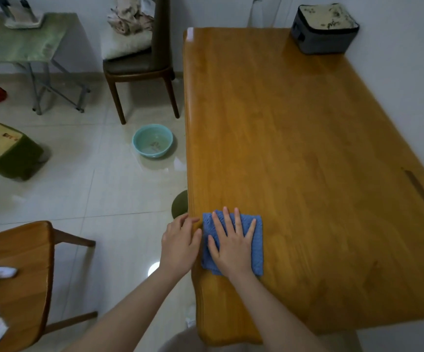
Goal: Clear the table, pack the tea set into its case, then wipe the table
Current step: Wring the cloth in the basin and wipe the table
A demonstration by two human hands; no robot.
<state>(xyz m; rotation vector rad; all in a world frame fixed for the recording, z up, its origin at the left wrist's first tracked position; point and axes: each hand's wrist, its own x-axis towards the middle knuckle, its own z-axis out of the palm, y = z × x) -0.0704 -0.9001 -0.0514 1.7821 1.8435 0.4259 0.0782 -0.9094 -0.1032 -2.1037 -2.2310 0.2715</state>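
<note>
Lower centre, the right hand [231, 246], grip apart and flat, presses a folded blue cloth [258, 250] beside the left edge of the orange wooden tabletop [307, 148]. The left hand [180, 246] rests on that edge, grip apart. Open wood runs to the grey zipped case [323, 29], upper right.

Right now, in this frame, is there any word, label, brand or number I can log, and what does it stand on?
No text can be read.
Green stool: reddish marks on its printed top, too blurred to read.
Case: dark marks on the pale lid; writing or painted motif, cannot tell.
</note>
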